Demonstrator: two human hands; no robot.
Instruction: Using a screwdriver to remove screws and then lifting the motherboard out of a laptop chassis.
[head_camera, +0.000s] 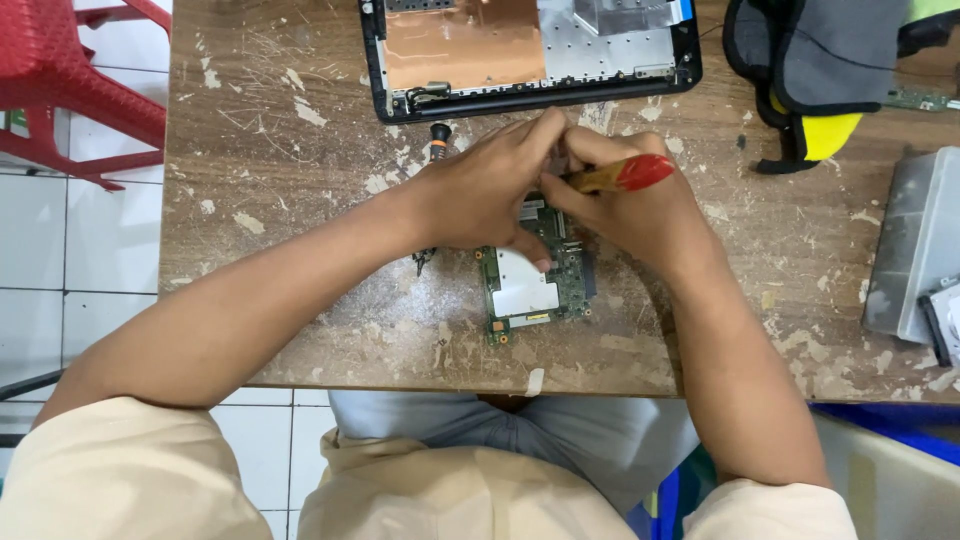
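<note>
A green circuit board with a silver shield lies on the worn wooden table. My left hand rests on the board's upper part, thumb pressed against it. My right hand grips a screwdriver with a red and yellow handle, its tip hidden between my fingers over the board. Both hands touch each other above the board.
An opened laptop shell with copper foil lies at the table's far edge. A small black tool sits below it. A grey, black and yellow cloth bag is at the far right, a grey metal part at the right edge, a red plastic chair at the left.
</note>
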